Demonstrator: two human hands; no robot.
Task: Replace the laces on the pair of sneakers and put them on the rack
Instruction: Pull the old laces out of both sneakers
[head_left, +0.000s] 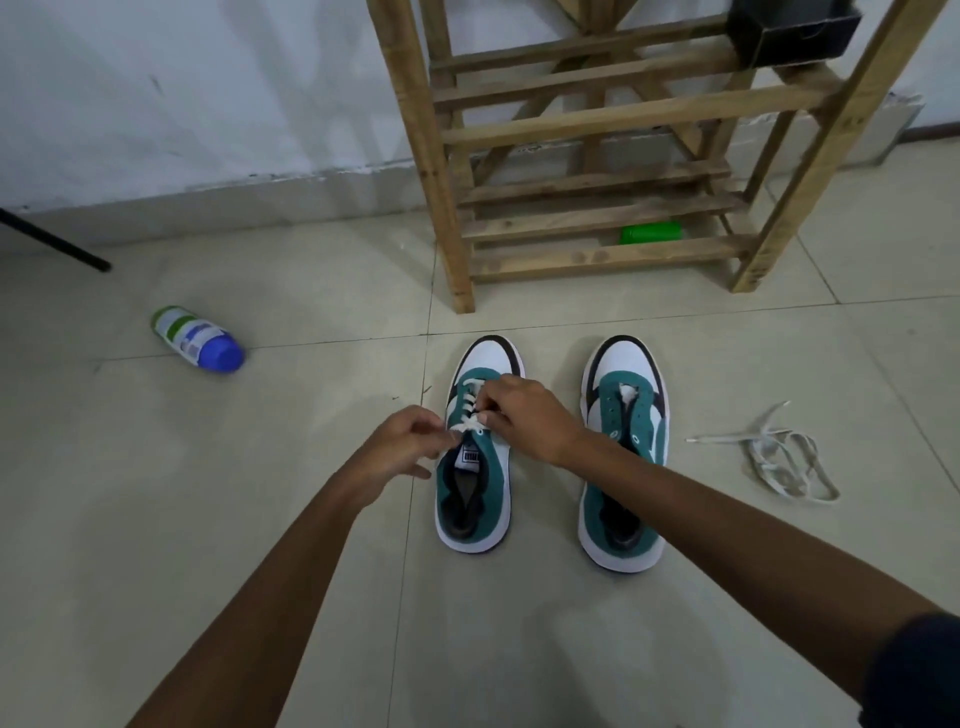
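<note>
- While a blue-capped bottle (197, 339) lay far left, the white lace (470, 410) was pinched by left hand (402, 449) and right hand (524, 421) fingertips over the left sneaker (475, 467).
- Just right, the unlaced right sneaker (623, 467) was stood before the wooden rack (597, 156).
- A loose lace (779, 457) was left farther right.

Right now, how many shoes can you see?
2: the left sneaker under both hands, being laced; the right sneaker beside it, unlaced. None visible on the rack.
</note>
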